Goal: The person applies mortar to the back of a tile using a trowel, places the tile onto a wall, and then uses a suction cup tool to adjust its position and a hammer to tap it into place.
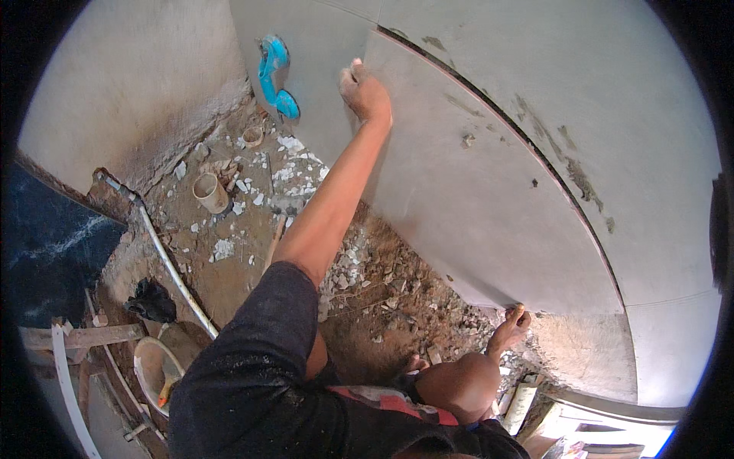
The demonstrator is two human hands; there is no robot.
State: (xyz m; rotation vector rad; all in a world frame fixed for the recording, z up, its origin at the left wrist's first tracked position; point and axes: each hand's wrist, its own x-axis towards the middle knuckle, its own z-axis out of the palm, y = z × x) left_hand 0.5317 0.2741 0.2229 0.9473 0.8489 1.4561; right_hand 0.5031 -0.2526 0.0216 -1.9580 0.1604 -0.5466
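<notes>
A large light grey tile (482,183) leans against the grey tiled wall (650,122), with a dark gap along its upper edge. My left hand (365,93) has its fingers curled on the tile's upper left edge, with the arm stretched out across the debris. Lower right, my right hand (512,327) holds the tile's bottom edge with bent fingers. A blue double suction cup lifter (273,73) is on the wall tile just left of my left hand. Small dabs of grey mortar (468,140) mark the tile's face.
Rubble and white chips cover the floor (382,283). A plastic cup (210,195), a long white pipe (172,264), a black bag (151,298), a bucket (157,363) and wooden pieces (80,335) lie left. A pale plastered wall (145,84) meets a dark blue sheet (53,229).
</notes>
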